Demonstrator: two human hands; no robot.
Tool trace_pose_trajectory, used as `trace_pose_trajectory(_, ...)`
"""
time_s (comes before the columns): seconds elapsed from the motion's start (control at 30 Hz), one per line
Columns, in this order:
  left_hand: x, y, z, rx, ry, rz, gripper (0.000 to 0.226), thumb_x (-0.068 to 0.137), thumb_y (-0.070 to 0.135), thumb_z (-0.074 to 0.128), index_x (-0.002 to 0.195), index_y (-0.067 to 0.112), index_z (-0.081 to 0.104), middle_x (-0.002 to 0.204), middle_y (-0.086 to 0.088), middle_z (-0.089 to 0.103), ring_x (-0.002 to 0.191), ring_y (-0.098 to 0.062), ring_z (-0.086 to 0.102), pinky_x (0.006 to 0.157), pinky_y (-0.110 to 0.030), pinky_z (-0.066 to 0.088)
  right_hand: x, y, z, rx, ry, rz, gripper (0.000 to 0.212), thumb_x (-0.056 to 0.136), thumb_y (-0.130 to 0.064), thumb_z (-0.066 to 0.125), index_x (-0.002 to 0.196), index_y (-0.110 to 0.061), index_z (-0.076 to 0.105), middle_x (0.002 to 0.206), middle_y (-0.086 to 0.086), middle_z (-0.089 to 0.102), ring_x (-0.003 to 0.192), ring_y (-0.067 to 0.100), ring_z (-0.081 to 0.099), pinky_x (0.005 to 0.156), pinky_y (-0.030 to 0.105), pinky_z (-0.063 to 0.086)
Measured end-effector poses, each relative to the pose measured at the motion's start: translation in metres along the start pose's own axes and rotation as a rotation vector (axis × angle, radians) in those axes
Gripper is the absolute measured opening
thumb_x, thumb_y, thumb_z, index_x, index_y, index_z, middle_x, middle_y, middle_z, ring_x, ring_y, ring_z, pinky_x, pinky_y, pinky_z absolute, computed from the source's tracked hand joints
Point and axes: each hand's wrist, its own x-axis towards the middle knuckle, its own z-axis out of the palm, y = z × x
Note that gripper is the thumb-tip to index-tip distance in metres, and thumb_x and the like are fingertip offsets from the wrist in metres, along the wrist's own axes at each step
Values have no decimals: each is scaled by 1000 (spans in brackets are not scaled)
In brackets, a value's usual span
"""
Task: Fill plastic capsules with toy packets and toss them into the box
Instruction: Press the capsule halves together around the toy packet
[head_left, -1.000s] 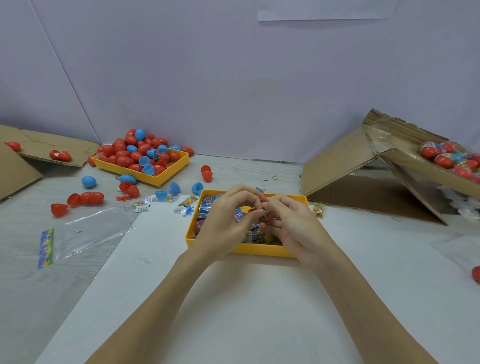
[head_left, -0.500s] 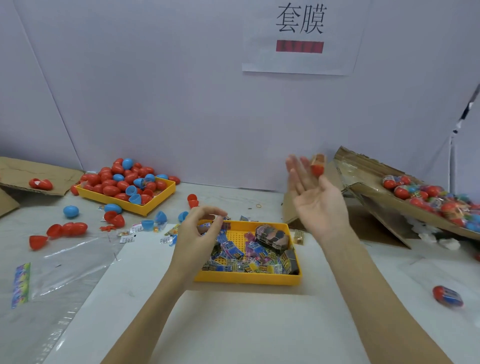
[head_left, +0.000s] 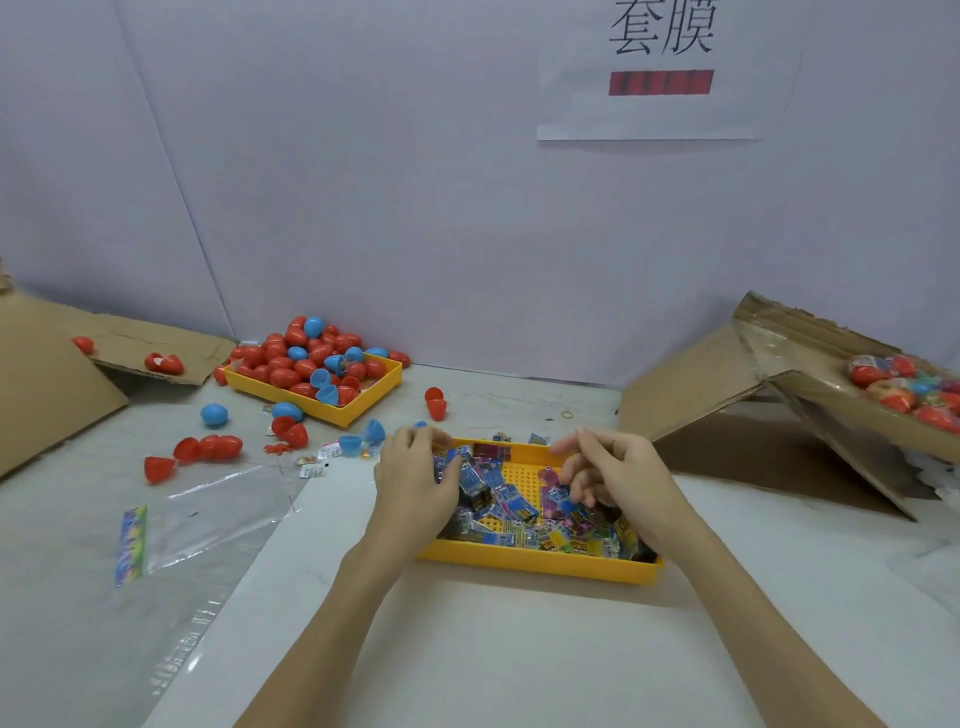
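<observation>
Nearest you lies a smooth white sheet (head_left: 493, 649) on the pale marbled table (head_left: 67, 545). Just beyond it sits a shallow rectangular yellow plastic tray (head_left: 540, 564) with a perforated floor, heaped with small glossy toy packets (head_left: 506, 501) printed in blue, black and pink; their print is too small to read.

Your left hand (head_left: 415, 483) hangs over the tray's 9 o'clock end, fingers curled down onto the packets; you cannot tell from here whether that grip has closed on one. Your right hand (head_left: 615, 473) hovers over the 3 o'clock half, fingers loosely bent and apart, tips blurred just above the packets, nothing plainly held.

At 9 o'clock a clear crinkled plastic bag (head_left: 208, 514) with a rainbow-striped header lies flat. Toward 10 o'clock, loose red and blue egg-shaped capsule halves (head_left: 208, 447) are scattered, and behind them a second yellow tray (head_left: 363, 397) is piled with glossy red and blue capsules (head_left: 306, 358). Brown corrugated cardboard flaps (head_left: 47, 379) lie at far left.

At 2 o'clock the cardboard box (head_left: 810, 374), tilted and torn-edged, holds filled capsules (head_left: 904, 387) under clear film.

At 12 o'clock, a white paper sign (head_left: 644, 114) on the pale wall reads "套膜" above a red bar.
</observation>
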Motion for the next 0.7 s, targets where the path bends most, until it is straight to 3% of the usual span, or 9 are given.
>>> trace_pose_trajectory(0.1,22,-5,-5,-154,154,-69,20,101,19,60,120,15,62,122,-4,60,116,-22,54,101,-43,46,-2,5,2,-84,5,-70,36,107,-22,47,100,3,72,67,14,67,47,15,58,43,19,46)
trace_pose_trajectory(0.17,49,-11,-9,-102,169,-104,25,102,21,57,124,11,62,125,-8,58,119,-26,53,102,-43,45,-1,7,2,-97,4,-84,37,106,-24,48,98,1,73,67,13,67,47,16,58,43,20,46)
trace_pose_trajectory(0.37,145,-41,-14,540,-96,-25,43,107,30,44,136,-2,46,138,-21,50,127,-35,48,105,-42,42,0,10,1,-153,-27,-109,39,100,-35,49,93,-6,75,67,12,68,46,16,57,42,20,45)
trace_pose_trajectory(0.5,180,-65,-14,704,-193,-63,42,109,29,33,139,2,46,145,-18,50,133,-34,45,109,-45,37,2,13,0,-209,-51,-115,36,106,-28,47,93,-8,75,66,8,68,46,16,57,43,20,44)
trace_pose_trajectory(0.63,194,-81,-6,773,-306,-100,56,110,42,21,154,12,37,162,-14,30,148,-36,25,121,-52,17,3,15,-1,-215,-61,-120,35,107,-27,47,94,-9,75,66,8,68,46,15,57,43,19,44)
trace_pose_trajectory(0.7,196,-85,-6,790,-334,-127,58,110,46,19,156,14,35,163,-17,27,150,-37,23,122,-52,16,3,15,-2,-212,-63,-111,35,107,-27,47,94,-9,75,66,8,67,46,15,57,43,19,44)
